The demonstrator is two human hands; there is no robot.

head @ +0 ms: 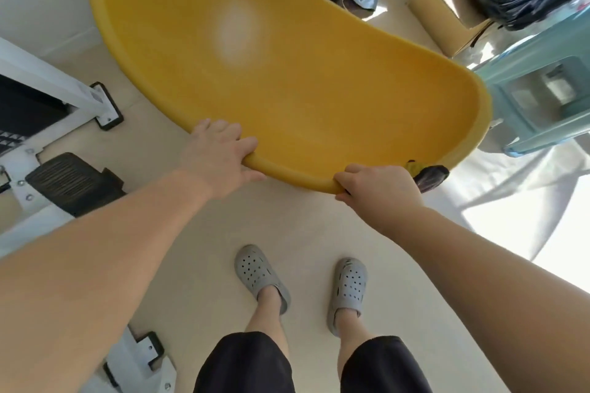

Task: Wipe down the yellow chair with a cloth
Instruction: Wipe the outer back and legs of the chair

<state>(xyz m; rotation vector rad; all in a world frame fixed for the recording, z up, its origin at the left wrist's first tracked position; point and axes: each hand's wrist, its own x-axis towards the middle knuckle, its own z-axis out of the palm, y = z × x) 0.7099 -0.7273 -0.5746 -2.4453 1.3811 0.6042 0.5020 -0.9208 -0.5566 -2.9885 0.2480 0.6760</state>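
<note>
The yellow chair (287, 73) is filling the upper view from 11 o'clock round to 3 o'clock. Its smooth moulded plastic shell is curving like a shallow bowl, with a rolled, rounded rim and a pale patch of glare shining on it. The left hand (220, 156) is grasping the near rim just toward 9 o'clock of centre, its fingers wrapping the edge. The right hand (380, 185) is clenching the same rim toward 4 o'clock, fingers curling round it. A crumpled dark cloth (429, 175) with a yellow fleck is poking out past that hand's knuckles against the rim; I cannot tell whether the hand is gripping it too. A teal plastic stool (542, 96) is standing at 3 o'clock and a cardboard box (437, 0) is sitting at 1 o'clock. Perforated grey clogs (258, 274) are resting on the pale floor (255, 220) at 6 o'clock
</note>
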